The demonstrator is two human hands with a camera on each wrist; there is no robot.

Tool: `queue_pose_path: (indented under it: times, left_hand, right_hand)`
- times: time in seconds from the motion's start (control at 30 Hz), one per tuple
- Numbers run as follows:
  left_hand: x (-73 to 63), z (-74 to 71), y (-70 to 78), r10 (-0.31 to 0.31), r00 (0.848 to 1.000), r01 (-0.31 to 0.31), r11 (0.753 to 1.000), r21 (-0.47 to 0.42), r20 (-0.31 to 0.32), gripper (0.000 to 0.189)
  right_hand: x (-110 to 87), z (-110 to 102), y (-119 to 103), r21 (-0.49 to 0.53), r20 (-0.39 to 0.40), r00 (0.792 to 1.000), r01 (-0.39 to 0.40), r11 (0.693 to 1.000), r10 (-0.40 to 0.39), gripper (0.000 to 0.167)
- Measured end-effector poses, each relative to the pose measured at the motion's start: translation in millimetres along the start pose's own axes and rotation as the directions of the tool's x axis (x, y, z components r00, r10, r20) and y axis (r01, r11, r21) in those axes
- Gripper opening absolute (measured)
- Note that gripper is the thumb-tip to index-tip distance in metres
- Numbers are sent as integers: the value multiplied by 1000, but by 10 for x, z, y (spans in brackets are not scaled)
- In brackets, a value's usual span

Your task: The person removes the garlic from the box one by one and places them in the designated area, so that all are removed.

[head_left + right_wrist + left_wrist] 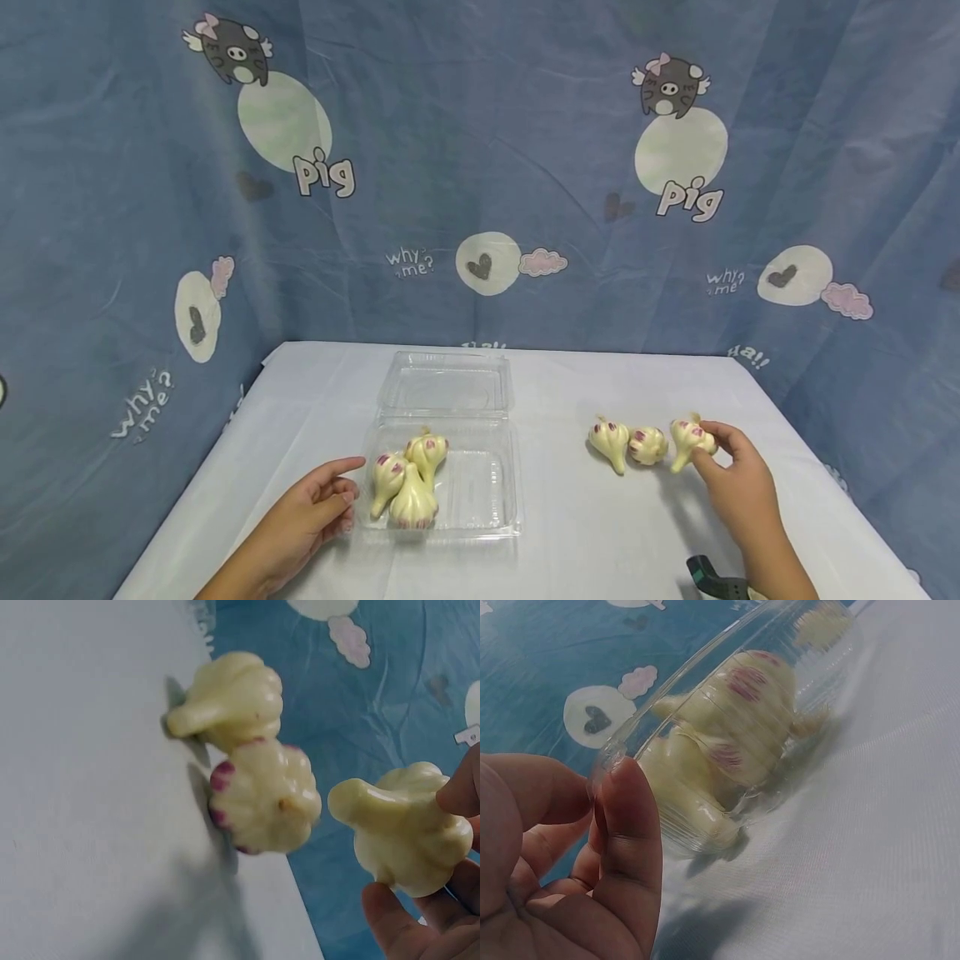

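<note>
A clear plastic clamshell box (pixel 480 492) lies with its lid (pixel 444 387) folded back. Three garlic bulbs (pixel 414 500) rest together in its left half, seen through the wall in the left wrist view. My left hand (pixel 303 521) is at the box's left side, and its fingertips (pixel 626 795) pinch the rim there. On the right, my right hand (pixel 738 479) grips a garlic bulb (pixel 409 825) between thumb and fingers, raised off the table. Just left of it, two more garlic bulbs (pixel 609 442) (pixel 648 447) sit side by side on the table.
A white cloth covers the table (pixel 570 542). Behind and beside it hangs a blue curtain (pixel 480 150) printed with pigs, hearts and words. A dark band (pixel 716 579) is on my right wrist.
</note>
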State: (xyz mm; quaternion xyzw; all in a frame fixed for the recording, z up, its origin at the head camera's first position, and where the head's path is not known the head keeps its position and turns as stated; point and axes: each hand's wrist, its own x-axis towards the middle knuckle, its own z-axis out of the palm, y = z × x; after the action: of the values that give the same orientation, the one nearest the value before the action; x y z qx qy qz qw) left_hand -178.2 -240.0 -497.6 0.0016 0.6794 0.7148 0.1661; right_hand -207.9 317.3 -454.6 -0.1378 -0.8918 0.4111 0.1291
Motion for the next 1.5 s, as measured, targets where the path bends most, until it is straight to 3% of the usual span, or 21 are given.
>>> queue_pose_path:
  times: [0.53, 0.77, 0.93, 1.5]
  left_hand:
    - [13, -6, 1, 6, 1000, -6, 1000, -11, 6, 64]
    - [11, -25, -7, 20, 1000, -20, 1000, -10, 11, 64]
    - [18, -28, -19, 20, 1000, -19, 1000, -10, 21, 64]
    - [-12, -1, -18, 5, 1000, -5, 1000, -20, 10, 64]
  right_hand:
    - [262, -42, 239, -105, 133, 990, -28, 994, 41, 55]
    - [426, 21, 363, -120, 223, 973, -31, 992, 58, 54]
    - [458, 51, 376, -139, 238, 968, -48, 989, 81, 53]
    - [483, 126, 383, -151, 275, 961, 1, 989, 40, 53]
